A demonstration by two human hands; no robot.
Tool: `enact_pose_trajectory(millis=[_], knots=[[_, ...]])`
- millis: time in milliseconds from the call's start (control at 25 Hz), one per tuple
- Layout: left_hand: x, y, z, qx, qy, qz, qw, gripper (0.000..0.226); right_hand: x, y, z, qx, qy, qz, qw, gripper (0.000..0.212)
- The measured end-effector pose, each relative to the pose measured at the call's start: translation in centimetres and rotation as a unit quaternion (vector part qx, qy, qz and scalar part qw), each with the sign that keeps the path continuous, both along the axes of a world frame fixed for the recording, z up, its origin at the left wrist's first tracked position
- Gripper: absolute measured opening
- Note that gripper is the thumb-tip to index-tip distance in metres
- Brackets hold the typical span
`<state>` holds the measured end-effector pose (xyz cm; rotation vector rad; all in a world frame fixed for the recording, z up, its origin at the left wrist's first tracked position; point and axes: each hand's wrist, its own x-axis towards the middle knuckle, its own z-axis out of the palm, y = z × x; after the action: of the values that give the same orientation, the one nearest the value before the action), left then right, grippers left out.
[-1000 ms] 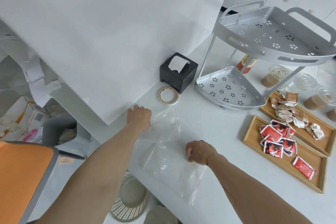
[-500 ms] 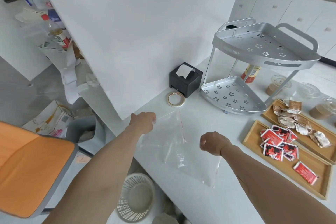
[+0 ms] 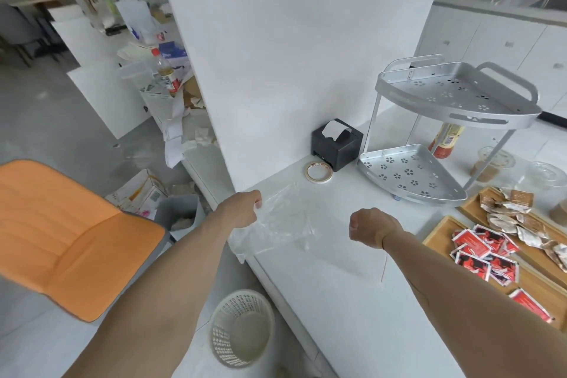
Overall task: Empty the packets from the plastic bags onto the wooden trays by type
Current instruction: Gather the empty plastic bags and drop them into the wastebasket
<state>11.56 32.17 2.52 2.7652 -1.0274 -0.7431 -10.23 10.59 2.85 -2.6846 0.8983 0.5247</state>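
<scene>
Still, from my remote seat the white counter (image 3: 352, 301) was the biggest worry: its near-left edge dropped straight to the floor, where a white basket (image 3: 242, 328) stood below. The silver corner rack (image 3: 429, 144) stood at the far right, well clear. The two wooden trays (image 3: 441, 230) lay at the right, the nearer one holding red packets (image 3: 478, 252) and the farther one brown packets (image 3: 506, 212), so I judged the sorting as good as done.

The clear plastic bag (image 3: 282, 218) lay flat near the left edge, one corner already hanging over it. My left hand (image 3: 242, 209) was closed around that corner of the bag. My right hand (image 3: 371, 227) was curled into a fist above the counter, apart from the bag; it seemed to hold nothing, though the fingers hid the palm.

The risk I saw was the slack film sliding off the edge, since only one corner was held. A pull toward the far right could also drag it across the tape roll (image 3: 319, 172) just beyond it. I could not tell whether any packet remained inside the film.
</scene>
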Motion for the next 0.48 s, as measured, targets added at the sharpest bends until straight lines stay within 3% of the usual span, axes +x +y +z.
enact_pose_trajectory(millis=[320, 480], knots=[[0.9, 9.5, 0.8, -0.027, 0.003, 0.08, 0.996, 0.012, 5.0, 5.6, 1.1, -0.009, -0.047, 0.058, 0.997, 0.029], [1.6, 16.1, 0.4, -0.004, -0.012, 0.106, 0.994, 0.019, 9.1, 11.2, 1.3, 0.017, -0.074, 0.084, 0.994, 0.029]])
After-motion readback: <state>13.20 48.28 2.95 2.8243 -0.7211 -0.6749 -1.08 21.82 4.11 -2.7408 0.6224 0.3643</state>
